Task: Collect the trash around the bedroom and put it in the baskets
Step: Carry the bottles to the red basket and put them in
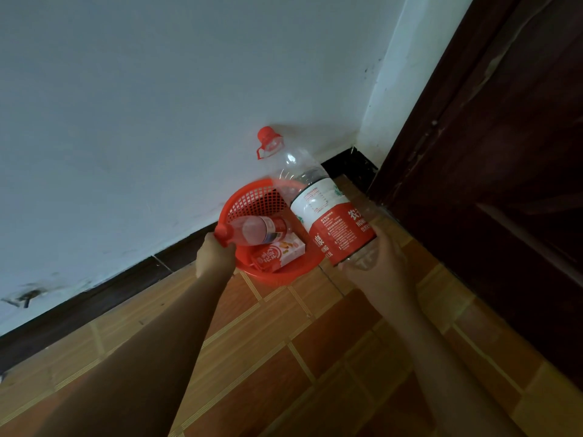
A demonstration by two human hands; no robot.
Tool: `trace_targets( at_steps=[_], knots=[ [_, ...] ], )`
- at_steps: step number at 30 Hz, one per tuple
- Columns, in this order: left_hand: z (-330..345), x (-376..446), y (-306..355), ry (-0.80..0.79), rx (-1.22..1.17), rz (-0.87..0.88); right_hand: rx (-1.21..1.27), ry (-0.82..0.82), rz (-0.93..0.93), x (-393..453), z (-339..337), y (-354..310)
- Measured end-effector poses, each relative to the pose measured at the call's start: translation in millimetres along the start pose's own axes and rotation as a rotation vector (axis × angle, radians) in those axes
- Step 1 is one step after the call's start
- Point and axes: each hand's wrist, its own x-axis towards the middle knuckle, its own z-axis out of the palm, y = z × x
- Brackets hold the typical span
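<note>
A red carton (279, 252) lies in the red basket (252, 200) by the wall's baseboard (94, 294). Left hand (216, 257) grips a small bottle (252, 230) over it; right hand (378, 266) clasps the large bottle (325, 209).

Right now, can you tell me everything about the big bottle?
The big bottle is clear plastic and looks empty, with a red cap, a red carry ring, and a red-and-white label. The right hand grips its base, tilting it cap-up towards the wall, over the rim of the red basket.
</note>
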Motion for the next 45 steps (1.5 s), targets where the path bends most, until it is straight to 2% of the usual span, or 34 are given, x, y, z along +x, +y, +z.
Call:
trace_targets(
  at_steps=[3, 13, 17, 28, 31, 35, 39, 45],
  knots=[
    [-1, 0, -3, 0.004, 0.001, 0.008, 0.181, -0.041, 0.049, 3, 9, -2],
    [0, 1, -4, 0.004, -0.038, 0.036, 0.326, -0.066, 0.051, -3, 35, -1],
    [2, -1, -3, -0.001, -0.004, 0.051, 0.428, -0.011, 0.053, -3, 32, -4],
    [-2, -1, -10, -0.023, 0.033, 0.092, 0.488, -0.035, 0.017, 19, 69, -22],
    [-2, 0, -11, -0.021, 0.046, 0.107, 0.375, -0.056, 0.017, 25, 82, -19],
    [-2, -1, -11, -0.028, 0.048, 0.112, 0.012, -0.055, 0.037, 32, 91, -14],
    [-3, -1, -11, -0.037, 0.041, 0.11, -0.222, -0.093, 0.01, 35, 97, -15],
    [-5, -1, -11, -0.05, 0.03, 0.108, -0.337, -0.161, 0.022, 45, 107, -13]
  ],
)
